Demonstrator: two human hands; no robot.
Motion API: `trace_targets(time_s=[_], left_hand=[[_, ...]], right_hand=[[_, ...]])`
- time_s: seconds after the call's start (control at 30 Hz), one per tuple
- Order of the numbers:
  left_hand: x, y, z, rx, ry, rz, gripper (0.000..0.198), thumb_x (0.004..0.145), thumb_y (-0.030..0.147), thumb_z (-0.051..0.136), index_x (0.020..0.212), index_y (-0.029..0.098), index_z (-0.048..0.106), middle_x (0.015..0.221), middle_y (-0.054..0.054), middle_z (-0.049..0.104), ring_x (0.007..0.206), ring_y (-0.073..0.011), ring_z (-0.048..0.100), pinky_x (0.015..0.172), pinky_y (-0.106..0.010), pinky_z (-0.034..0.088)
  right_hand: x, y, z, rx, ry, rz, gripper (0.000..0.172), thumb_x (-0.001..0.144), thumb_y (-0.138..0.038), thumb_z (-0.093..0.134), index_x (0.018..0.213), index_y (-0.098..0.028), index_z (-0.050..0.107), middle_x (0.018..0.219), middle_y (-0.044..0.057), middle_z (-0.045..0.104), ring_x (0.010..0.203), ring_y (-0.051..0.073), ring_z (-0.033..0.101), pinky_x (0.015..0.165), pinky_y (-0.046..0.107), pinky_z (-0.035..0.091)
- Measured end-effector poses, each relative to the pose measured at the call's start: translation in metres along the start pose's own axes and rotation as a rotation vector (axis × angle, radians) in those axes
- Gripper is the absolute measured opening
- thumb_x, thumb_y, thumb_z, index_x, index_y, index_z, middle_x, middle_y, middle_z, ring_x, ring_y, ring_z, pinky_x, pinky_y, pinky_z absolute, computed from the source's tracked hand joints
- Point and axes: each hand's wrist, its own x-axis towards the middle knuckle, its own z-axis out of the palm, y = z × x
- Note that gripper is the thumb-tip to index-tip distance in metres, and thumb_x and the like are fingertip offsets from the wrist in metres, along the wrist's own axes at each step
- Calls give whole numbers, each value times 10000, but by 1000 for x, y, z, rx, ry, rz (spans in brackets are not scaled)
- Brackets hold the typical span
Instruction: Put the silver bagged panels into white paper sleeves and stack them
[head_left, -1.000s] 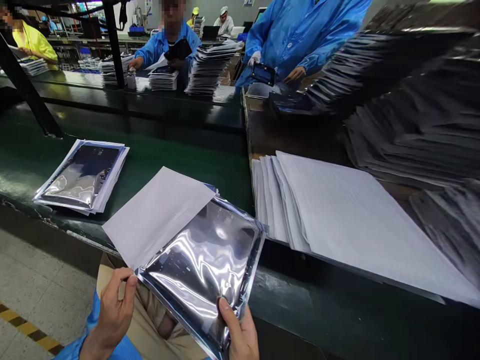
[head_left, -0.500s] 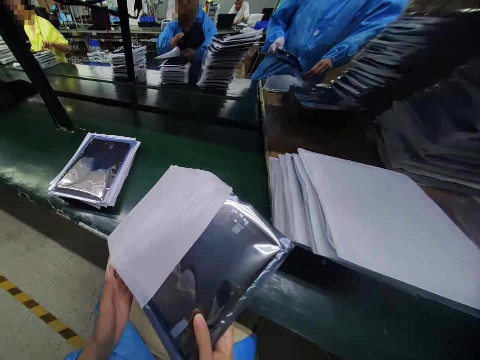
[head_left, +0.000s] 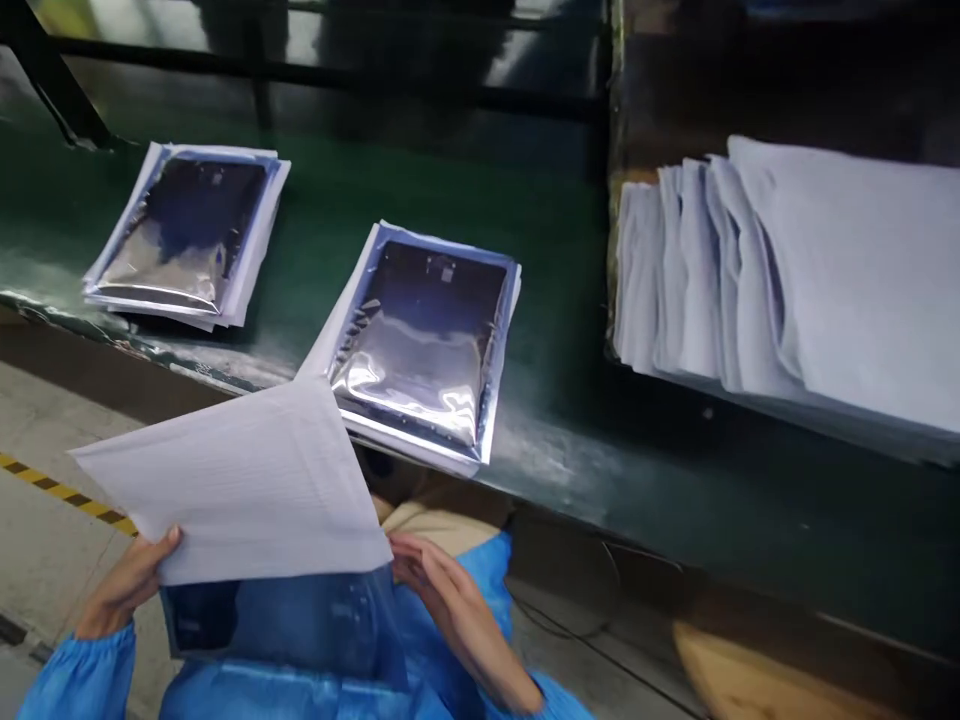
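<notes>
Low in front of me is a white envelope [head_left: 247, 490] with a dark panel in a clear plastic bag [head_left: 300, 625] showing below it. My left hand [head_left: 135, 575] is closed on the envelope's lower left edge, thumb on top. At the lower right corner, the fingers of my right hand [head_left: 450, 590] are close together and pinch the edge; their tips are partly hidden. Just beyond, another bagged dark panel [head_left: 427, 340] lies on white envelopes at the bench edge, its lower left side overlapped by the held envelope. A similar bagged panel on envelopes [head_left: 184, 230] lies farther left.
A stack of white envelopes [head_left: 862, 280] stands on the right of the green bench [head_left: 555, 300]. A dark post [head_left: 56, 75] rises at the upper left. Yellow-black tape [head_left: 67, 493] marks the floor, and a cable [head_left: 600, 660] hangs below the bench.
My view has tipped downward. The bagged panel and envelope in my hands have come lower and nearer my lap, turned with the envelope on top. My right hand has moved to the envelope's corner.
</notes>
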Motion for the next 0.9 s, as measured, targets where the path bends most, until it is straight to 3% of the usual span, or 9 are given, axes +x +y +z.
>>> trace_targets(time_s=[0.07,0.17,0.27,0.43,0.57,0.73,0.9], left_hand=[[17,-4,10,40,-64,-10,913,393,566,857,1181,175,615,1099,-147,708,1151,-381,567,1007,-466,448],[32,-9,25,42,-152,-9,820,455,531,854,1142,144,631,1132,-148,694,1149,-350,576,1026,-456,428],[35,-15,30,30,-181,-15,743,492,511,848,1104,143,647,1121,-130,702,1133,-326,592,1033,-443,423],[32,-35,31,37,-189,-90,607,548,457,842,1039,150,660,1101,-128,709,1085,-313,625,989,-437,464],[26,-53,32,46,-183,-170,545,555,442,844,979,145,675,1058,-137,721,1051,-317,643,978,-439,474],[-9,-76,26,64,-143,-293,532,553,501,820,942,159,697,943,-124,750,1024,-358,650,951,-472,490],[-44,-96,27,54,-20,-427,567,498,453,851,952,159,684,936,-125,752,1034,-354,647,971,-444,478]], right_hand=[[23,1,14,39,33,-59,502,720,-637,633,963,-209,731,923,104,753,896,250,681,846,417,510],[49,6,28,-17,124,-114,427,636,-548,752,879,-197,754,788,68,757,740,219,673,721,345,519],[55,17,29,-39,176,-120,341,630,-474,782,803,-182,760,669,40,741,652,200,650,643,310,504],[34,40,22,-25,224,-69,404,752,-502,674,992,-182,730,792,52,758,704,210,675,696,345,525],[16,46,17,-69,266,-29,398,728,-498,701,981,-194,743,801,43,760,728,214,676,746,347,518],[-10,51,6,-134,226,56,377,708,-501,716,907,-185,766,756,50,754,694,238,664,708,364,513],[-34,66,-4,-238,236,115,382,738,-531,677,795,-159,743,642,20,706,617,196,609,606,300,458]])
